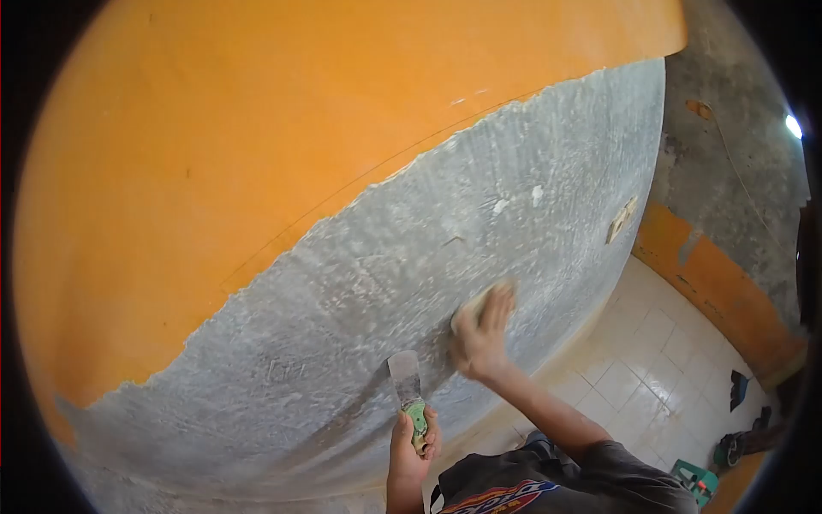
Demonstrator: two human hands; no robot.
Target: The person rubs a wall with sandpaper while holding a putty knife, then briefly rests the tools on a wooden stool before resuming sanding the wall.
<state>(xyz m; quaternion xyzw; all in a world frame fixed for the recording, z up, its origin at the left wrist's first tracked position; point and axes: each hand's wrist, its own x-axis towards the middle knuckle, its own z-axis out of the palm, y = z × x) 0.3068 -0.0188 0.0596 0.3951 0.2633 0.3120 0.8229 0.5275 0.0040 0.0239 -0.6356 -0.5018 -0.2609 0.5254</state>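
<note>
Gripping a scraper (pixel 408 390) by its handle (pixel 418 420) in the left hand (pixel 406 445) near the grey wall (pixel 342 308), probably freeing the blade (pixel 402 368); gripping a pale pad (pixel 476 302) against that wall with the right hand (pixel 482 339).

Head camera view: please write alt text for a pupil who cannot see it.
A person's right hand, blurred, holds a pale object at a bare grey wall area, while the left hand grips a scraper by its green handle. Orange paint with a ragged edge fills the upper left; pale floor tiles show at lower right.
</note>
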